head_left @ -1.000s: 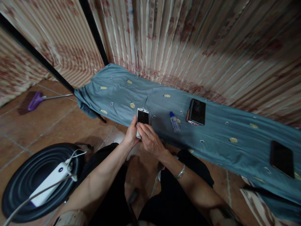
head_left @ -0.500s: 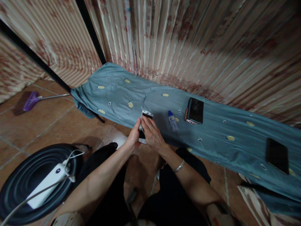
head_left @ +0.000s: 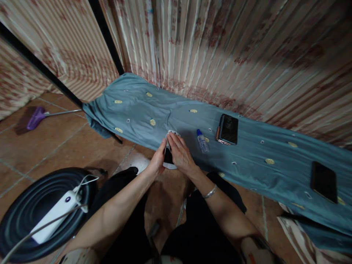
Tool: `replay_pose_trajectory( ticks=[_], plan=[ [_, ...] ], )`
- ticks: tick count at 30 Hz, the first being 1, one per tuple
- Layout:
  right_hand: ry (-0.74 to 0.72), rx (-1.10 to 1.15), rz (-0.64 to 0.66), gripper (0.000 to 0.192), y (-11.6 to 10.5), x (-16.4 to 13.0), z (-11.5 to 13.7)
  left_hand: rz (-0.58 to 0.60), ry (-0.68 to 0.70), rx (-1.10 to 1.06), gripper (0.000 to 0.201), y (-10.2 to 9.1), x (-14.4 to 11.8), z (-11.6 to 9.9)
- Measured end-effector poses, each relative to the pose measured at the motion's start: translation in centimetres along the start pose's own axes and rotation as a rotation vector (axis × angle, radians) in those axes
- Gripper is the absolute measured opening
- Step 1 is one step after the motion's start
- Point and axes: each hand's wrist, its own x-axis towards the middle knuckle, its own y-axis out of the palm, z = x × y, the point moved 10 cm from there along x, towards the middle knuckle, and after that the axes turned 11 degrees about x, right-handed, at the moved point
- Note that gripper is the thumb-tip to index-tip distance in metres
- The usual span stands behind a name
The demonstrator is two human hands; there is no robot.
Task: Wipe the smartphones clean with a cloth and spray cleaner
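Note:
A white-framed smartphone (head_left: 168, 157) with a dark screen is in my left hand (head_left: 158, 157), whose fingers close around its left edge. My right hand (head_left: 180, 152) lies over the upper part of the screen, fingers pressed together and covering much of it. Something small and whitish, possibly a cloth, peeks out beside those fingers; I cannot make it out clearly. Just right of my hands, a small clear bottle with a blue cap (head_left: 202, 142) lies on the teal cloth cover (head_left: 176, 110).
Farther right on the cover are a stack of phones (head_left: 228, 129) and another dark phone (head_left: 323, 182). At lower left a white power strip (head_left: 55, 216) rests on a black ribbed round stool (head_left: 16, 223). Black poles (head_left: 107, 36) rise at left, near a purple broom (head_left: 35, 118).
My right hand has slid up and slightly right across the phone, uncovering more of the lower screen. The phone has shifted slightly to the right.

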Motion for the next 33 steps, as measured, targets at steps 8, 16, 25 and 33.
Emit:
replay_pose_trajectory(
  ticks=[8,16,25,33],
  plan=[
    [0.045,0.004,-0.009,0.052,-0.3,0.1,-0.8,0.101,0.021,-0.014,0.037,0.3,0.3,-0.2],
    [0.07,0.01,-0.022,0.052,-0.4,-0.3,-1.5,0.059,0.02,-0.011,0.039,0.1,0.0,-0.9],
    [0.107,-0.011,-0.044,0.055,-0.6,-0.7,-2.6,0.075,0.042,-0.061,0.044,0.0,0.2,-2.0],
    [0.082,-0.015,-0.031,0.056,-0.2,-1.0,-1.7,0.075,0.076,-0.087,0.043,-0.5,0.4,-2.8]
  ],
)
